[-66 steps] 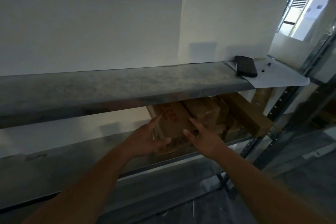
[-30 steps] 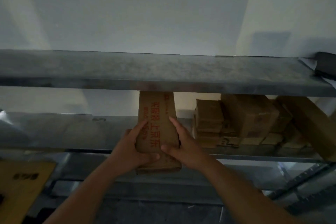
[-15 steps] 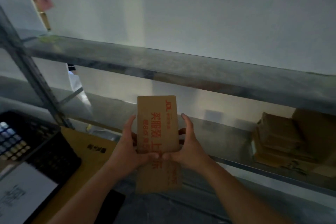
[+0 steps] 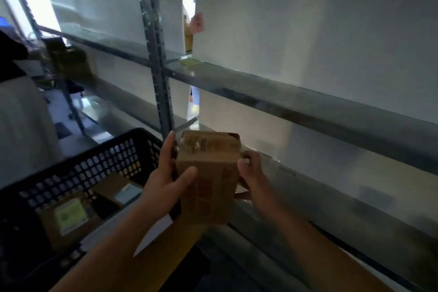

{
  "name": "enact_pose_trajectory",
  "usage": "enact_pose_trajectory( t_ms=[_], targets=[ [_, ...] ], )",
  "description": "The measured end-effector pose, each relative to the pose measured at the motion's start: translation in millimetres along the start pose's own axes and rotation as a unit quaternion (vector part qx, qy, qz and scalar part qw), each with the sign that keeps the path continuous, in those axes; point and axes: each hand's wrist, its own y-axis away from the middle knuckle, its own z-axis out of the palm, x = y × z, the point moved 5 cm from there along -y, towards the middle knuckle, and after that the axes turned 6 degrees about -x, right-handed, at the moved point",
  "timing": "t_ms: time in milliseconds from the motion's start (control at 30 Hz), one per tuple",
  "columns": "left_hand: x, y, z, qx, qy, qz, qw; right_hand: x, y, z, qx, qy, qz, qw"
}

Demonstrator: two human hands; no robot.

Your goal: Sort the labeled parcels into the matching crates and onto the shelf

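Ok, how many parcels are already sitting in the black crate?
2 visible in the black perforated plastic crate: a brown cardboard parcel with a pale green label near its front, and a smaller brown parcel with a white label behind it. The crate's dark left side may hide more.

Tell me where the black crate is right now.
In the head view the black crate sits at lower left, just left of the held cardboard parcel and left hand, in front of the shelf upright.

Two hands, left (image 4: 166, 187) and right (image 4: 254, 176), hold one cardboard parcel (image 4: 208, 173). One black crate (image 4: 78, 168) contains two parcels, one with a greenish label (image 4: 68, 217) and one with a pale label (image 4: 118, 191). Two metal shelf boards run rightward: upper (image 4: 308, 104), lower (image 4: 331, 208).
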Motion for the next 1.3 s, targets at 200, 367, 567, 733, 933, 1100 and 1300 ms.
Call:
enact_pose_trajectory(
  t_ms=[200, 367, 567, 733, 933, 1100, 1300],
  targets=[
    [27, 18, -79, 0.046, 0.024, -0.002, 0.999, -52, -26, 69, -0.035, -0.084, 0.028, 0.995],
    [47, 34, -121, 0.039, 0.065, -0.003, 0.997, -80, -38, 111, -0.129, -0.062, 0.017, 0.99],
    [52, 55, -147, 0.093, 0.08, -0.007, 0.992, -97, -59, 150, -0.201, -0.034, -0.06, 0.977],
    [55, 75, -166, 0.12, 0.015, -0.029, 0.992, -91, -74, 170, -0.244, -0.034, -0.088, 0.965],
    [51, 93, -178, 0.169, -0.065, -0.057, 0.982, -99, -89, 200, -0.224, -0.016, -0.114, 0.968],
    [49, 102, -175, 0.289, -0.099, -0.052, 0.951, -101, -92, 225, -0.256, 0.019, -0.159, 0.953],
    [21, 128, -174, 0.393, -0.123, -0.107, 0.905, -84, -94, 262, -0.385, 0.077, -0.12, 0.912]
  ],
)
